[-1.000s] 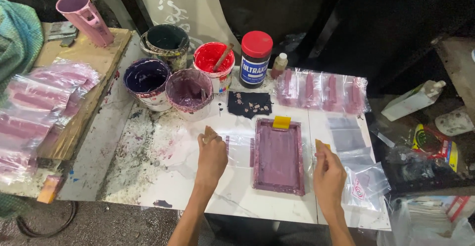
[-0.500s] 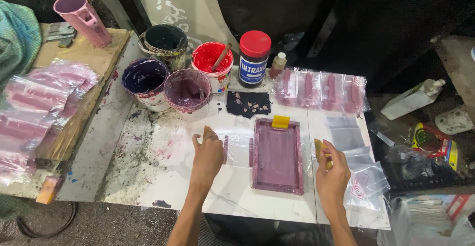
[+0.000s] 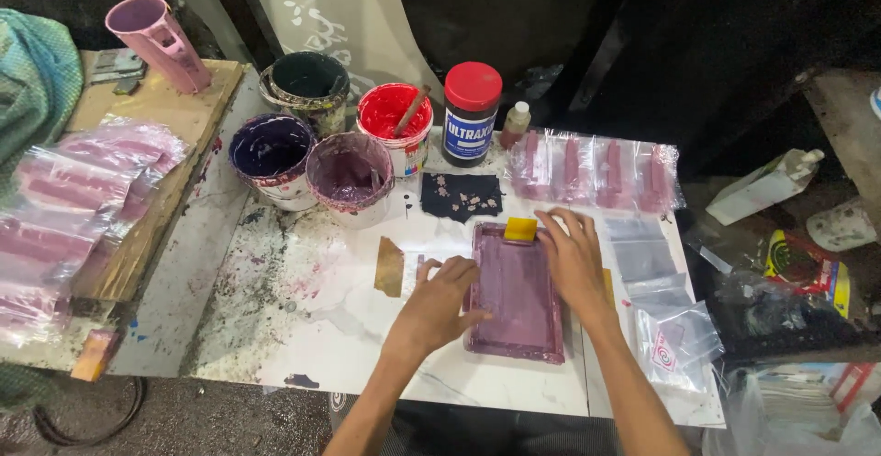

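Paint-stained white desk (image 3: 303, 328) carries a purple screen frame (image 3: 514, 293), long axis running away from the person; left hand (image 3: 439, 302) and right hand (image 3: 574, 259) rest flat, fingers spread, on its 2 long sides.

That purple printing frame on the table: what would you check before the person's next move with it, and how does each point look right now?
1. Both hands on the purple frame: ok; left hand on its left edge, right hand on its right edge.
2. Frame lies flat on the white table: ok.
3. Yellow scraper at the frame's top end: ok.
4. Clear bag under the frame: cannot tell, hidden.
5. Purple paint tub stands apart from the frame: ok.
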